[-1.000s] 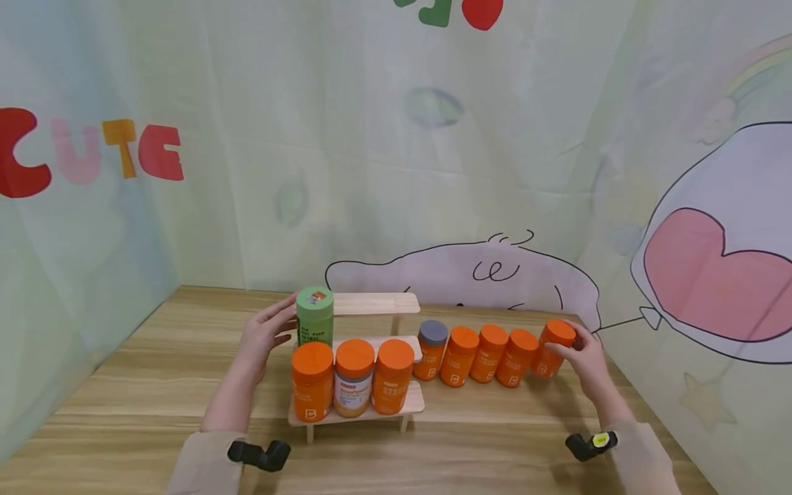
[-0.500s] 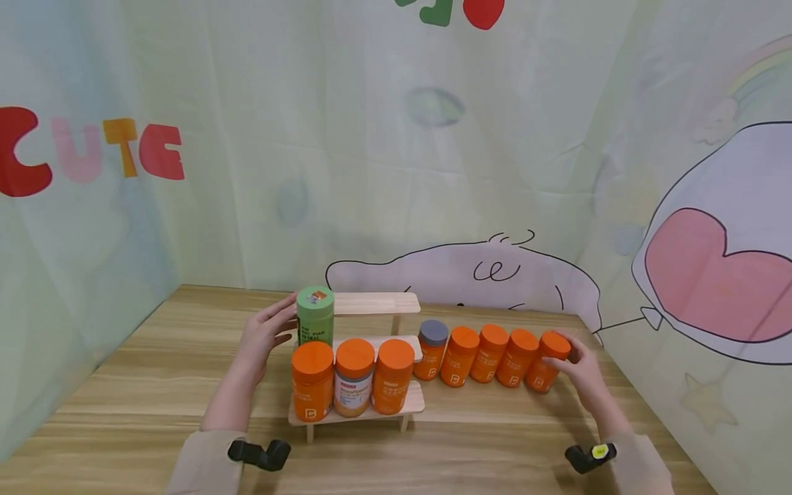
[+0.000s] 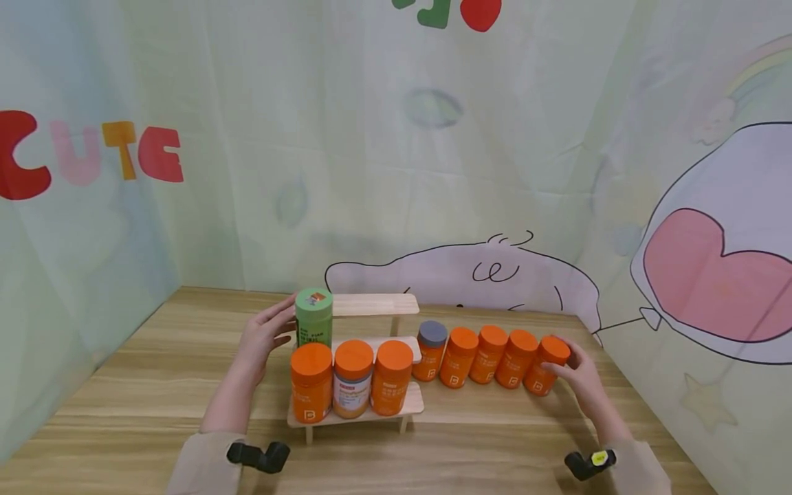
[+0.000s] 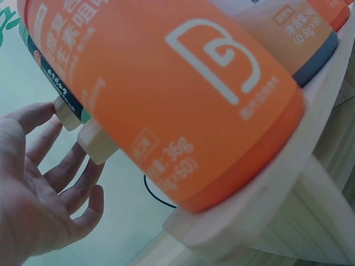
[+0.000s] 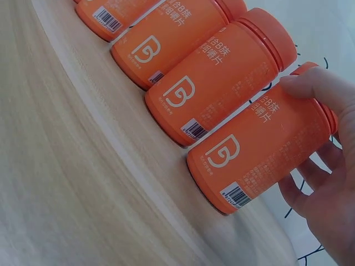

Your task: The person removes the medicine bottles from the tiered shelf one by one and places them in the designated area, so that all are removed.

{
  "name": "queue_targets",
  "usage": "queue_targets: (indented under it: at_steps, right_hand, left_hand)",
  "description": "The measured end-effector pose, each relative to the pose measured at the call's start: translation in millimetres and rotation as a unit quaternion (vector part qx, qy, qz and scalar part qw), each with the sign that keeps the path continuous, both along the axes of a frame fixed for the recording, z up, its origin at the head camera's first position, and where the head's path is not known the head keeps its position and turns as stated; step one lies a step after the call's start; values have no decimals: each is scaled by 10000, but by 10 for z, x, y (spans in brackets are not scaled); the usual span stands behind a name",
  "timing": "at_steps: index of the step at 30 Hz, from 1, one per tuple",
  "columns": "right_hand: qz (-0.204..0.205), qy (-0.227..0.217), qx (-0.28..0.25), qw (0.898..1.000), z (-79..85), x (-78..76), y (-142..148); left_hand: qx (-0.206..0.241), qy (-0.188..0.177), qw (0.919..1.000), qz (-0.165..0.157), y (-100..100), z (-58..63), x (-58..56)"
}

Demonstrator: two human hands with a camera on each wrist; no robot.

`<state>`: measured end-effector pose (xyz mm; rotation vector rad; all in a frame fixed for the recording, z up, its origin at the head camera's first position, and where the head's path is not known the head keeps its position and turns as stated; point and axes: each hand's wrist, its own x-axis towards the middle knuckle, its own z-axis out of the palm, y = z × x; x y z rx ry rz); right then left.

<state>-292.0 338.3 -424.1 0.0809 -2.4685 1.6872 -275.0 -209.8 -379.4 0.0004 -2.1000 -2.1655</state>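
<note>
On the right side in the head view, my right hand (image 3: 581, 371) holds the last orange bottle (image 3: 547, 366) of a row. Its thumb (image 5: 305, 86) lies near the bottle's neck in the right wrist view, with the other fingers behind; the base stands on the wooden table, close beside the neighbouring orange bottle (image 5: 213, 77). My left hand (image 3: 267, 335) is at the left of a three-tier wooden rack (image 3: 371, 304), beside a tall green bottle (image 3: 314, 316). In the left wrist view its loosely bent fingers reach the ends of the rack's boards.
Three orange-capped bottles, one with a white label (image 3: 353, 388), stand on the rack's lowest tier. The table row runs from a grey-capped orange bottle (image 3: 430, 350) by the rack to my right hand. A printed curtain (image 3: 371, 172) hangs behind the table (image 3: 495, 440).
My right hand has brought the last orange bottle left and toward me, from tilted and apart to upright beside its neighbour. My left hand has stayed in place.
</note>
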Motion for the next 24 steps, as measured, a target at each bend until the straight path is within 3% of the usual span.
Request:
queue_targets:
  at_steps: [14, 20, 24]
  right_hand:
    - [-219, 134, -49, 9997, 35, 20, -51]
    - [-502, 751, -248, 9956, 246, -17, -137]
    - [-475, 775, -139, 9958, 449, -42, -204]
  left_hand:
    - [-50, -87, 9999, -50, -11, -6, -16]
    - [-52, -80, 9999, -46, -16, -6, -21]
    - [-59, -99, 9999, -46, -16, -8, -14]
